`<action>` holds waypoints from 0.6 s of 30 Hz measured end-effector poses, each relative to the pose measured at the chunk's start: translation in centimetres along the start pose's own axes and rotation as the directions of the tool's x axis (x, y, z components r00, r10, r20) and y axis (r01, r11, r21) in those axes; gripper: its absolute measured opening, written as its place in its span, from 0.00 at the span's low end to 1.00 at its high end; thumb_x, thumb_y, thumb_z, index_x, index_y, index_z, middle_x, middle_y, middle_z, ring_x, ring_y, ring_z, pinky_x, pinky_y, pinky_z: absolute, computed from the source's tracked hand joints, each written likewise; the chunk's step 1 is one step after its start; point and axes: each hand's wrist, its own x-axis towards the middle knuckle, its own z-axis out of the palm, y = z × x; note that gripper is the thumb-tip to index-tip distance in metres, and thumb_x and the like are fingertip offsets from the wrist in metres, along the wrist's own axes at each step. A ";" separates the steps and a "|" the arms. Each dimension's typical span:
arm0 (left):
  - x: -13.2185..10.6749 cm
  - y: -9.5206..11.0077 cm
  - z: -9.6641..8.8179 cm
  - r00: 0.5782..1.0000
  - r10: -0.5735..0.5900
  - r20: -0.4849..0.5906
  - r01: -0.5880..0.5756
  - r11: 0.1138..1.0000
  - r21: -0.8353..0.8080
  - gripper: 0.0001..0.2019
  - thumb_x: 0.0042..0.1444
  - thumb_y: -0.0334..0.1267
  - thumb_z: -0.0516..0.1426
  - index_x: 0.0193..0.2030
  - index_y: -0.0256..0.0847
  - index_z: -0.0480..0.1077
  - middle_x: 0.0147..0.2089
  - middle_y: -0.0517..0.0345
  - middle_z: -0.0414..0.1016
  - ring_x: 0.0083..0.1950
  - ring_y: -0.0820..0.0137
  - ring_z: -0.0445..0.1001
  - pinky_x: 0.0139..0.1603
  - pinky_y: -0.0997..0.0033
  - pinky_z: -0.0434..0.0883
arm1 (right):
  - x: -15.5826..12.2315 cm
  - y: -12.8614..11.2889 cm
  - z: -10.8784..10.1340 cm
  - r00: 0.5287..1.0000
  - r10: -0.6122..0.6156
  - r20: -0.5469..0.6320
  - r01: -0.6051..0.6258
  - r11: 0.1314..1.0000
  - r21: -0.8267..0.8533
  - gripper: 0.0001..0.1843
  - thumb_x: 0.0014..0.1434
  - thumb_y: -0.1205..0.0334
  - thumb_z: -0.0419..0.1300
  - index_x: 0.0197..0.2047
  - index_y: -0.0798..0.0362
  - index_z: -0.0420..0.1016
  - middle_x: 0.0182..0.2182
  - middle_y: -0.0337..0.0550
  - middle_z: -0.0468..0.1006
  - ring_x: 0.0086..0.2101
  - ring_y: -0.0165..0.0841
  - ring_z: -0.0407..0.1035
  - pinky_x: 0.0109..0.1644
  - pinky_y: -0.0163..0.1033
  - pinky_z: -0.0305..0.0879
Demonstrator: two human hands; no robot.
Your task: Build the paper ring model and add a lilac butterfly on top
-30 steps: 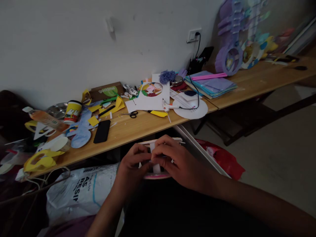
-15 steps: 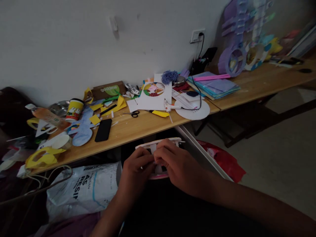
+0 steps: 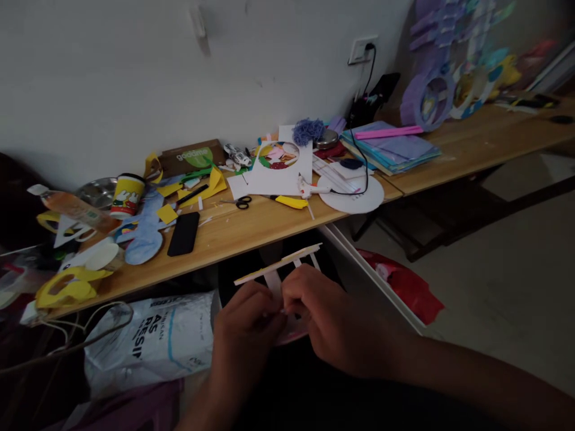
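**Fingers [image 3: 275, 306] pinching a white paper craft piece [image 3: 281, 263] before a cluttered wooden table [image 3: 251, 230]**

The fingers of both hands met tip to tip and closed on a narrow upright strip of the piece, pinching it at its middle. The left hand [image 3: 245, 329] gripped from the left and the right hand [image 3: 336, 323] from the right, knuckles nearly touching. The piece was held in the air over the person's lap, just in front of the table's near edge. Its long top strip tilted up to the right. On the table lay a black phone [image 3: 183, 233], scissors [image 3: 243, 203], a yellow cup [image 3: 127, 196] and a glue gun [image 3: 309, 190] among coloured paper scraps.
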 end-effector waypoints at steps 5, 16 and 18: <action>-0.6 -0.7 0.2 0.981 0.097 0.169 -0.115 0.988 0.101 0.10 0.61 0.25 0.56 0.29 0.41 0.66 0.30 0.61 0.70 0.28 0.76 0.68 0.27 0.78 0.63 | -0.7 0.9 0.4 1.000 0.003 -0.017 -0.002 0.998 0.070 0.17 0.51 0.81 0.47 0.39 0.50 0.57 0.33 0.40 0.66 0.35 0.32 0.61 0.37 0.37 0.61; -1.0 -2.2 -0.8 0.945 0.075 0.318 -0.103 0.992 0.073 0.11 0.63 0.25 0.53 0.42 0.45 0.73 0.40 0.56 0.74 0.38 0.71 0.75 0.34 0.75 0.72 | -1.1 1.7 0.3 0.998 -0.006 0.069 -0.005 0.989 0.150 0.15 0.58 0.79 0.48 0.42 0.49 0.59 0.35 0.40 0.70 0.35 0.29 0.64 0.38 0.34 0.65; -1.0 -2.3 -0.7 0.961 0.039 0.274 -0.046 0.999 0.022 0.11 0.63 0.28 0.54 0.43 0.46 0.75 0.39 0.56 0.75 0.36 0.70 0.76 0.33 0.75 0.73 | -1.0 1.7 0.1 0.994 -0.039 0.103 0.027 0.992 0.120 0.11 0.62 0.76 0.49 0.42 0.50 0.60 0.35 0.41 0.72 0.35 0.29 0.65 0.37 0.33 0.66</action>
